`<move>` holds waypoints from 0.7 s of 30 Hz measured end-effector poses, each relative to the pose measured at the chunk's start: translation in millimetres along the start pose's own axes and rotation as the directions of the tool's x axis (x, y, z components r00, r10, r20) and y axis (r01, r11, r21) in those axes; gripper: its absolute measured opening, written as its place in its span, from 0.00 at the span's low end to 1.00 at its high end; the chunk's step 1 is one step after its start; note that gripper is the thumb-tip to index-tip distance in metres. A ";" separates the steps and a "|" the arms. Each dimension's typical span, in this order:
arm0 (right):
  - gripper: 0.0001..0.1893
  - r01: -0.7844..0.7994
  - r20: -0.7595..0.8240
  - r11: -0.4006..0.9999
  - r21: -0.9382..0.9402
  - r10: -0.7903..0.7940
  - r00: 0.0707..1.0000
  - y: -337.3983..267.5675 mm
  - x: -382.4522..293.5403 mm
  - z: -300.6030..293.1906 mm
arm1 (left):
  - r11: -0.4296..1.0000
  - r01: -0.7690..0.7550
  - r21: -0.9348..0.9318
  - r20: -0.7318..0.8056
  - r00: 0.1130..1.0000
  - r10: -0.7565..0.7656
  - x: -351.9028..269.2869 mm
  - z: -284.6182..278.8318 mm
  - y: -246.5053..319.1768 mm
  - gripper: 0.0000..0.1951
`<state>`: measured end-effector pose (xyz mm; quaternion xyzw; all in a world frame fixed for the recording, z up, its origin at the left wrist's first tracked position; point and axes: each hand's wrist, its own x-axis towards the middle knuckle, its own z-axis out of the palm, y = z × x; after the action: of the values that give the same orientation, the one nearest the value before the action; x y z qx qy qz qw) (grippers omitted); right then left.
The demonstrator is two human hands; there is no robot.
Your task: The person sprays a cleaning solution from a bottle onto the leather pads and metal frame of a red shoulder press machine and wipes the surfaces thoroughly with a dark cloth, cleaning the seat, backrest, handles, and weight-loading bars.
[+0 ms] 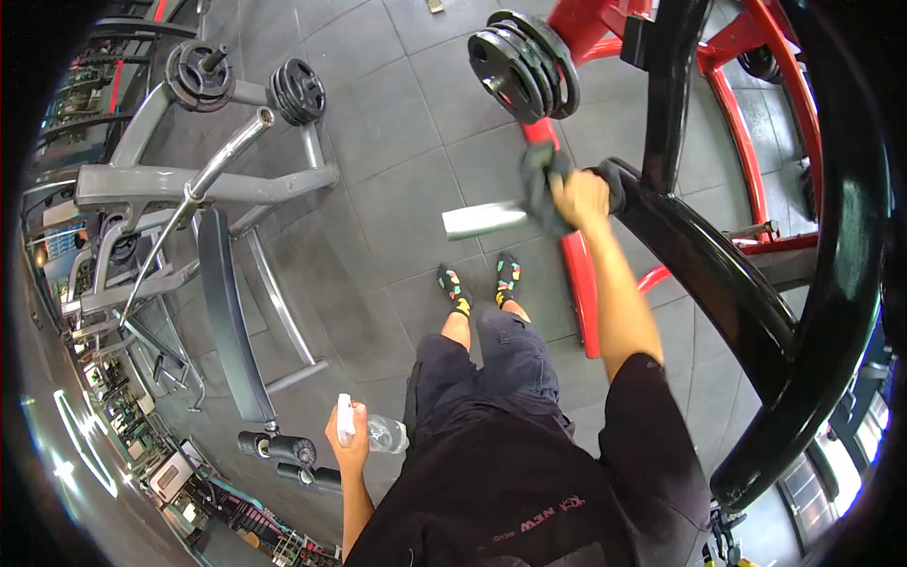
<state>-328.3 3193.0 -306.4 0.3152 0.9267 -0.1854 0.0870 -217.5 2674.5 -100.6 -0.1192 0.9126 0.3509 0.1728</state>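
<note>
My left hand [348, 432] grips a clear spray bottle [386, 434] by its white trigger head [345, 418], low beside my left hip. Out in front on the right, my right hand [584, 200] is closed on a dark cloth [545, 177], which is blurred. The cloth lies against the end of a black machine arm [708, 259], where a bare silver weight sleeve [485, 220] sticks out to the left. Part of the joint between sleeve and arm is hidden by the cloth and fingers.
Black weight plates [514, 74] hang on a red machine frame [582, 298] ahead. To the left stands a grey bench press station [205, 184] with a padded backrest [230, 319], a chrome bar [227, 159] and stored plates [297, 92]. Dark tiles [382, 212] cover the floor.
</note>
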 end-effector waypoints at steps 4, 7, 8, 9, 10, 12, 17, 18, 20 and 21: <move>0.16 0.045 0.418 0.991 0.125 -0.094 0.904 -4.0 48.2 50.6 | 0.997 -0.068 0.030 0.100 0.993 0.064 18.7 2.1 13.3 0.09; 0.09 0.460 0.267 0.887 0.032 -0.452 0.851 -114.5 -11.0 31.0 | 0.991 -0.125 0.052 0.054 0.991 0.122 25.4 2.5 7.6 0.09; 0.12 0.456 0.164 0.884 0.103 -0.467 0.869 -122.5 -33.6 11.3 | 0.992 -0.112 0.050 0.027 0.994 0.111 24.6 1.6 5.3 0.10; 0.15 0.443 0.052 0.881 0.168 -0.456 0.888 -120.4 -47.3 0.2 | 0.992 -0.117 0.050 0.040 0.993 0.115 27.1 1.6 4.2 0.10; 0.19 0.567 -0.195 0.805 0.173 -0.536 0.821 -91.2 -55.3 7.8 | 0.991 -0.121 0.051 0.040 0.992 0.119 29.5 0.0 2.3 0.09; 0.27 0.572 -0.296 0.805 0.157 -0.514 0.805 -8.3 -53.7 7.8 | 0.991 -0.123 0.048 0.033 0.992 0.122 32.8 2.3 1.9 0.09; 0.21 0.493 -0.031 0.855 -0.157 -0.504 0.863 67.9 -13.4 3.0 | 0.995 -0.101 -0.008 0.122 0.987 0.101 42.4 20.9 4.4 0.08; 0.20 0.432 -0.018 0.886 -0.169 -0.441 0.897 56.0 -11.4 0.2 | 0.996 -0.090 -0.018 0.130 0.987 0.091 44.0 26.2 3.7 0.08; 0.27 0.401 0.221 0.890 -0.217 -0.355 0.908 47.7 3.9 -5.1 | 0.995 -0.099 -0.026 0.190 0.977 0.102 49.4 41.3 1.5 0.08; 0.29 0.398 0.343 0.878 -0.264 -0.301 0.890 44.7 14.6 -9.8 | 0.996 -0.083 -0.038 0.190 0.978 0.089 50.7 48.3 0.6 0.08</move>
<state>-312.6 3237.8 -314.4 0.0911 0.9631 -0.0863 0.2382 -252.8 2703.0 -154.0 -0.0480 0.8905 0.3817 0.2429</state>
